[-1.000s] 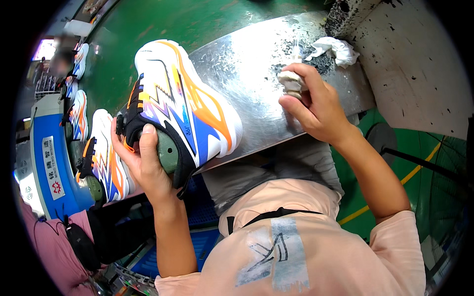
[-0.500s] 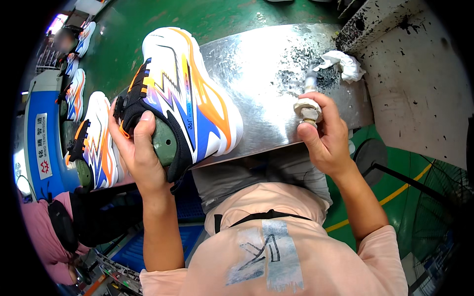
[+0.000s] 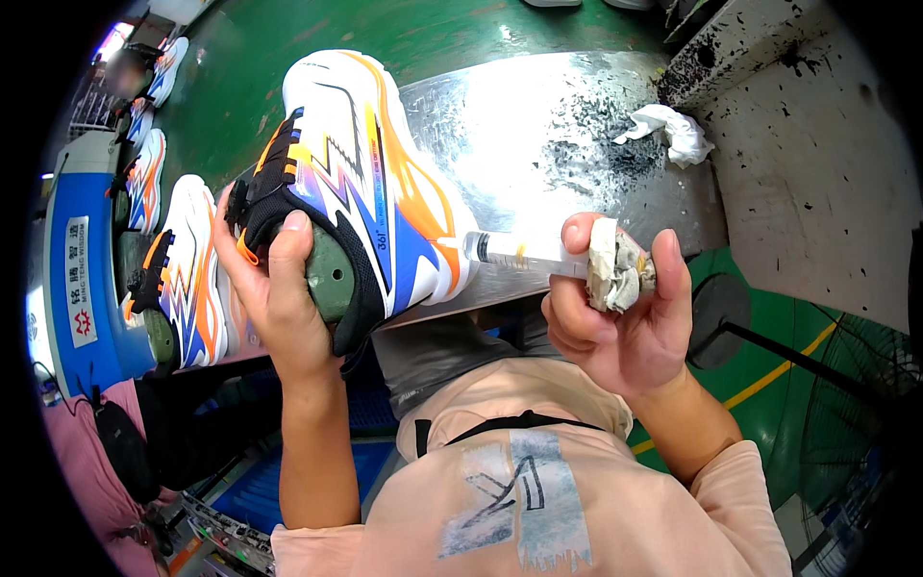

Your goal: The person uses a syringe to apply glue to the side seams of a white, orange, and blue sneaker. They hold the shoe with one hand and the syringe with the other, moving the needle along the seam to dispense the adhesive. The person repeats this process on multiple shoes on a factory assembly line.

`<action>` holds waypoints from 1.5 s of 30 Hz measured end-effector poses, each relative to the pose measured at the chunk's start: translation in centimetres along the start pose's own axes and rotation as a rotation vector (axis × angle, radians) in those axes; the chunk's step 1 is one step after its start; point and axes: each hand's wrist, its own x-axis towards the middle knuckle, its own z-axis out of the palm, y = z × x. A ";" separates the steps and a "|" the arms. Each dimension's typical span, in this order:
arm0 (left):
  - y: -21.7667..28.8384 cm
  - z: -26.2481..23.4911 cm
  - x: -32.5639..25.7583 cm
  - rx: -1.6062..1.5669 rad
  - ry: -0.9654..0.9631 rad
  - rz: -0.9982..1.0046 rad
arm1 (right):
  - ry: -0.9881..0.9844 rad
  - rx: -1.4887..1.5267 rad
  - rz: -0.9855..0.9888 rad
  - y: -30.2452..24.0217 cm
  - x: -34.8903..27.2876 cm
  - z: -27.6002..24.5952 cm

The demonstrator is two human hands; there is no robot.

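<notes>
My left hand [image 3: 281,313] is clamped on the shoe [image 3: 365,183] by its ankle opening, holding it over the left edge of the tabletop [image 3: 510,125]. My right hand [image 3: 625,341], well apart, grips a syringe [image 3: 538,252], tip at the sole near the heel — touching or just short, I can't tell. I'd say I'm placing the tip; the next move calls for a still shoe and steady aim

A shoe [image 3: 336,159] is held in the left hand [image 3: 286,317], a syringe [image 3: 505,249] in the right hand [image 3: 615,337]; beyond the latter, a rag [image 3: 681,139] is supported by the tabletop [image 3: 481,125].
</notes>
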 end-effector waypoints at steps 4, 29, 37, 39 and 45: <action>-0.2 -0.3 0.0 -0.001 -0.003 0.014 | 0.026 -0.014 0.026 0.4 0.5 0.1; -0.2 -2.1 0.1 -0.109 -0.067 -0.133 | 0.131 -1.208 -0.688 -5.4 2.4 -4.7; -0.4 0.3 9.5 -0.008 -0.025 0.034 | 0.148 -1.697 -0.574 -4.1 2.0 -7.9; 0.4 3.4 12.9 0.057 -0.031 0.086 | 0.135 -1.716 -0.522 -4.3 1.9 -7.6; -0.1 15.8 22.6 0.430 -0.148 0.482 | 0.107 -1.738 -0.552 -5.1 1.9 -6.9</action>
